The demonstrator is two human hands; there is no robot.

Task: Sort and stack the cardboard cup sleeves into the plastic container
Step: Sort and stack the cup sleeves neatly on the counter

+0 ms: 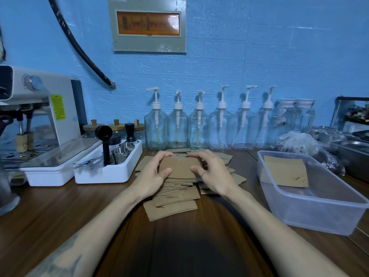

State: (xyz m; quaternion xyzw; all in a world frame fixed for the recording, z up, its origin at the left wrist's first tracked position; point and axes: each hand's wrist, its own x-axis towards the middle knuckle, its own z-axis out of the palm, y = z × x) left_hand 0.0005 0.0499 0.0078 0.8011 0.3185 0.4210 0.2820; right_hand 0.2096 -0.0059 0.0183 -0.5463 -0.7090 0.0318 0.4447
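Observation:
A loose heap of flat brown cardboard cup sleeves point(173, 204) lies on the wooden counter in front of me. Both hands hold a small stack of sleeves point(180, 167) on top of the heap. My left hand point(154, 173) grips its left end, fingers curled over the far edge and thumb on top. My right hand point(211, 172) grips the right end the same way. To the right stands a clear plastic container point(311, 214) with a few sleeves point(286, 170) lying flat in its far end.
A white tray point(103, 173) with a tamper, steel cups and tools sits left of the heap, next to an espresso machine point(40, 120). Several pump bottles point(177, 126) line the blue wall. Plastic bags point(299, 142) and a metal tray point(351, 150) crowd the far right.

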